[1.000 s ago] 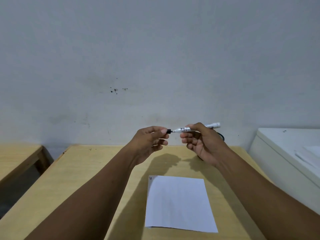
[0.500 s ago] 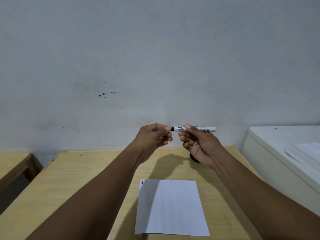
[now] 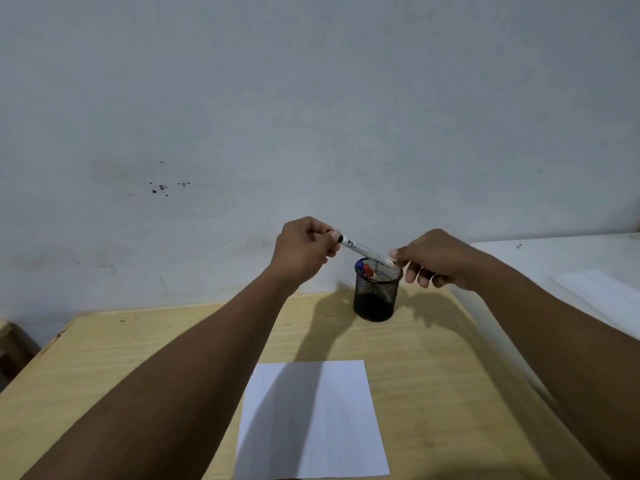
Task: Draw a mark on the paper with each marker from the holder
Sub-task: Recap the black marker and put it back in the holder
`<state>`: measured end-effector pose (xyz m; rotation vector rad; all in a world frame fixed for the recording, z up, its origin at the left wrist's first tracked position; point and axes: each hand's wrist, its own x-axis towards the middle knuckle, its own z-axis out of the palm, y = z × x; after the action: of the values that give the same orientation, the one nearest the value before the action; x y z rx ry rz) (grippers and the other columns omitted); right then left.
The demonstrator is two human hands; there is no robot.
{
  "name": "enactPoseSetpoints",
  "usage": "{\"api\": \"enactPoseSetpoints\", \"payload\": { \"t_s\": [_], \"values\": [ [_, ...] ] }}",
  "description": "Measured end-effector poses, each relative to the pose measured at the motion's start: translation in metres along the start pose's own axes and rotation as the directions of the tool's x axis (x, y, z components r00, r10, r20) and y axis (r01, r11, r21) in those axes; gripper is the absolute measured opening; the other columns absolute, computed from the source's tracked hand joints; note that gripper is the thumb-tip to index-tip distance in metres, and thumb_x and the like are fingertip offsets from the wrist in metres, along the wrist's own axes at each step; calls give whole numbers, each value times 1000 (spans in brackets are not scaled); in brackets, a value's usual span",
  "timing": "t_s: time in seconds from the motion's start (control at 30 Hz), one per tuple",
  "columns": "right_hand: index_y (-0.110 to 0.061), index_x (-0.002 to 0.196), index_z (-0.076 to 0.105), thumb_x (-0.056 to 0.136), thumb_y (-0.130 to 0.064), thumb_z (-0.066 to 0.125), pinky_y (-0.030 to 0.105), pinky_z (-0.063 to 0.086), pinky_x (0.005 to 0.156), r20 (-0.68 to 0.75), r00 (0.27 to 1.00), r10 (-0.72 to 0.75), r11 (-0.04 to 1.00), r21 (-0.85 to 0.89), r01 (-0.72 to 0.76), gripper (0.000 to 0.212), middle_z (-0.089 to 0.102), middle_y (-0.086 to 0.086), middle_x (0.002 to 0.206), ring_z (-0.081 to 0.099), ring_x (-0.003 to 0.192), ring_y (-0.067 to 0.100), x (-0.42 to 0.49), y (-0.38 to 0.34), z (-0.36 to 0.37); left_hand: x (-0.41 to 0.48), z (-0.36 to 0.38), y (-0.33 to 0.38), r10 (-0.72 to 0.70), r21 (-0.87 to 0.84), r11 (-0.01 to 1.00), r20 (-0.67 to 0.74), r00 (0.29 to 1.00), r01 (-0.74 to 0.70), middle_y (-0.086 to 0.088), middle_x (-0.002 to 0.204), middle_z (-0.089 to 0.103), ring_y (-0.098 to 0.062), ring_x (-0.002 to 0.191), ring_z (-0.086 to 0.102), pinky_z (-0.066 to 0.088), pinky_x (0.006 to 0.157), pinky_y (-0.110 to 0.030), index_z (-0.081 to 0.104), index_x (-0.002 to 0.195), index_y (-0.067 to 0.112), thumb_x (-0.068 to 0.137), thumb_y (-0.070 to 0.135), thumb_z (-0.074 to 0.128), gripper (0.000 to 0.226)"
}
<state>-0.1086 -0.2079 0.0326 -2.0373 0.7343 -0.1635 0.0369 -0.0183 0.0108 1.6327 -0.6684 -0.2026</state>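
A white marker (image 3: 365, 251) with black print is held in the air between both hands, slanting down to the right above the holder. My left hand (image 3: 304, 251) pinches its black cap end. My right hand (image 3: 436, 259) grips its other end with thumb and fingers. Right below stands a black mesh holder (image 3: 375, 294) on the wooden table (image 3: 121, 358); a blue and a red marker (image 3: 366, 270) lean inside it. A white sheet of paper (image 3: 311, 420) lies flat nearer to me, partly shaded by my left arm.
A grey wall stands right behind the table. A white cabinet or appliance (image 3: 561, 268) adjoins the table's right side, with white sheets on top. The corner of another wooden piece (image 3: 7, 327) shows at the far left.
The marker has tilted from level to slanting down right. My right hand slid along it to its far end, uncovering the holder. The view has dropped and shifted.
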Motion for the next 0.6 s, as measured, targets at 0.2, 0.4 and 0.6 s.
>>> {"api": "enactPoseSetpoints", "payload": {
  "t_s": [0.2, 0.4, 0.6],
  "values": [
    [-1, 96, 71, 94, -28, 69, 22, 32, 44, -31, 997, -67, 990, -125, 62, 28, 72, 12, 70, 56, 41, 15, 9, 7, -9, 17, 34, -3, 114, 426, 890, 138, 984, -163, -2, 91, 77, -13, 81, 67, 44, 63, -17, 76, 100, 13, 89, 26, 76, 16],
    [0, 98, 70, 94, -23, 67, 21, 32, 43, -48, 994, -98, 986, -137, 90, 23, 73, 13, 72, 58, 42, 17, 20, 17, 4, 18, 44, -22, 52, 596, 764, 326, 944, -248, -6, 113, 74, -21, 96, 64, 49, 84, -28, 74, 123, 17, 90, 22, 74, 34],
    [-5, 93, 73, 91, -16, 63, 18, 33, 40, -132, 979, -155, 984, -110, 141, 16, 78, 14, 73, 56, 41, 18, 17, 22, 16, 18, 41, -23, 87, 590, 780, 227, 970, -208, -8, 88, 80, -22, 84, 70, 48, 73, -26, 82, 100, 15, 90, 23, 74, 15]
  ]
}}
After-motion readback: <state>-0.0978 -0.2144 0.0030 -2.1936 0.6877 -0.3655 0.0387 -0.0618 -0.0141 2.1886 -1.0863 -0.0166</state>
